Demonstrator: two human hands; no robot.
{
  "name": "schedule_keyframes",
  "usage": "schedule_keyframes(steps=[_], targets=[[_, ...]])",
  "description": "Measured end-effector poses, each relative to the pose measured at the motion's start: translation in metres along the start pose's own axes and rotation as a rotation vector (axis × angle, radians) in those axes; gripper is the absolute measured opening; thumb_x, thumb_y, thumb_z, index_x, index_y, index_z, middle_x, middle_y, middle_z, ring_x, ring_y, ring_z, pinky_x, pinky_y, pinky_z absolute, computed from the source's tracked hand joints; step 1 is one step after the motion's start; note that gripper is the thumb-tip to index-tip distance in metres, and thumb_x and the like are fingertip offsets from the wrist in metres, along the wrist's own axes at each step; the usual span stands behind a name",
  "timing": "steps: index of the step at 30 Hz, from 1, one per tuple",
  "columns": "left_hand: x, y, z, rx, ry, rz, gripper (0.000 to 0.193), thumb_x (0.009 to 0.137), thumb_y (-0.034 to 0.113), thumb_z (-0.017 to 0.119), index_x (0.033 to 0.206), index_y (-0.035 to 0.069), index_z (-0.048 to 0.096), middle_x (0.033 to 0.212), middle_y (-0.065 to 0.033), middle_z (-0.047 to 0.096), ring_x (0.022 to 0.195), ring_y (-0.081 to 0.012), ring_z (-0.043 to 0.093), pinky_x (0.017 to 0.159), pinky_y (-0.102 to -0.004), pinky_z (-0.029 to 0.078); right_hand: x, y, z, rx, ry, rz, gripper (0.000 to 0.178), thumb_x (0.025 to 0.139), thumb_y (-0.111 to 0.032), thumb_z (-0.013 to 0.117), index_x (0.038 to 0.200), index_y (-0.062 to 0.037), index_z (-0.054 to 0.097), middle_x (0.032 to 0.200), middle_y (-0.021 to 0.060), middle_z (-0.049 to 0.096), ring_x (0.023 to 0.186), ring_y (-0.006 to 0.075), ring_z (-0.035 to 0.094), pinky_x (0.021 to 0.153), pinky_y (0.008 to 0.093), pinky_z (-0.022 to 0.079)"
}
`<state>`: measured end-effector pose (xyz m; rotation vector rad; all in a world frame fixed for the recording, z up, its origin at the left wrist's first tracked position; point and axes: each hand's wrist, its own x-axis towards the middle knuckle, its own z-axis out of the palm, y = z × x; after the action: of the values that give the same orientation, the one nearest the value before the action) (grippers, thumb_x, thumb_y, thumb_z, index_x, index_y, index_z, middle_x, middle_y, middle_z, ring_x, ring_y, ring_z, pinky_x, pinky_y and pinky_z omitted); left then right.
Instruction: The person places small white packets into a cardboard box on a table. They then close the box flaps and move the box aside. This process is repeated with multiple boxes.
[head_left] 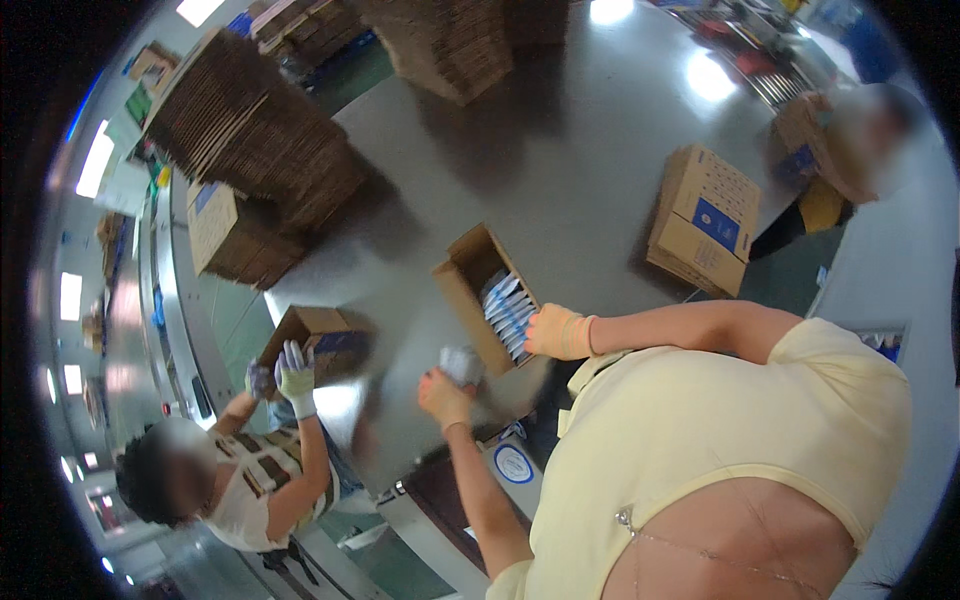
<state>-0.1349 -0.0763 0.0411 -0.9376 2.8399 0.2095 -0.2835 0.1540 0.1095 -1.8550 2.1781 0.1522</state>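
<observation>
An open cardboard box [462,302] stands on the metal table [560,190] in front of me, its flaps raised. Inside it, several white-and-blue packets [508,312] are lined up in a row. My right hand [558,332], in a pale orange glove, has its fingers curled over the box's right rim beside the packets. Left of the box, my left hand [445,400] is closed on a pale, shiny packet [461,366] just above the tabletop. That packet is blurred.
Flattened cartons lie in a stack [705,220] at the right. Tall carton stacks [250,130] rise at the far left and back. A gloved co-worker [270,470] handles another box [318,335] at the left. A second person [865,140] is at the far right.
</observation>
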Motion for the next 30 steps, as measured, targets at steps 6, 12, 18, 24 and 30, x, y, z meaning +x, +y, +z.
schedule_keyframes(steps=[6, 12, 18, 24, 30], targets=[[0.032, 0.043, 0.051, -0.090, 0.114, 0.035, 0.056, 0.057, 0.036, 0.081, 0.105, 0.017, 0.061, 0.094, -0.0079, 0.067, 0.092, -0.0226, 0.063, 0.099, -0.0490, 0.031, 0.006, -0.009, 0.002, -0.012, -0.010, 0.008, 0.013, 0.078, -0.020, 0.060, 0.090, -0.0163, 0.065, 0.088, 0.0004, 0.064, 0.092, 0.0215, 0.060, 0.071, 0.0359, 0.048], [0.043, 0.025, -0.076, -1.449, 0.294, 0.104, 0.062, 0.060, 0.017, 0.085, 0.114, 0.002, 0.058, 0.103, -0.0081, 0.066, 0.089, -0.0182, 0.063, 0.074, -0.0372, 0.055, 0.002, -0.007, -0.002, 0.025, 0.020, -0.020, 0.021, 0.079, -0.016, 0.062, 0.099, -0.0148, 0.066, 0.091, 0.0017, 0.066, 0.094, 0.0227, 0.062, 0.069, 0.0375, 0.051], [0.059, 0.088, -0.108, -1.499, 0.157, 0.417, 0.037, 0.072, 0.006, 0.074, 0.108, 0.003, 0.066, 0.107, -0.0083, 0.065, 0.100, -0.0229, 0.060, 0.094, -0.0380, 0.045, 0.011, -0.009, 0.006, 0.047, 0.136, -0.092, 0.012, 0.078, -0.020, 0.062, 0.088, -0.0154, 0.066, 0.083, 0.0001, 0.065, 0.089, 0.0215, 0.064, 0.067, 0.0373, 0.051], [0.079, 0.141, -0.059, -0.211, 0.069, 0.021, 0.081, 0.075, 0.017, 0.076, 0.143, 0.014, 0.032, 0.150, -0.0177, 0.023, 0.133, -0.0340, 0.031, 0.105, -0.0462, 0.033, 0.005, 0.000, 0.006, 0.025, 0.088, -0.069, 0.011, 0.076, -0.019, 0.062, 0.085, -0.0148, 0.066, 0.083, 0.0009, 0.066, 0.085, 0.0227, 0.065, 0.063, 0.0374, 0.051], [0.059, 0.112, -0.054, -0.711, 0.424, 0.038, 0.062, 0.078, 0.010, 0.072, 0.132, 0.004, 0.043, 0.140, -0.0177, 0.033, 0.127, -0.0350, 0.037, 0.102, -0.0453, 0.037, 0.019, 0.004, 0.032, 0.209, 0.151, 0.115, 0.011, 0.070, -0.019, 0.064, 0.074, -0.0094, 0.065, 0.068, 0.0092, 0.066, 0.067, 0.0284, 0.066, 0.051, 0.0412, 0.050]])
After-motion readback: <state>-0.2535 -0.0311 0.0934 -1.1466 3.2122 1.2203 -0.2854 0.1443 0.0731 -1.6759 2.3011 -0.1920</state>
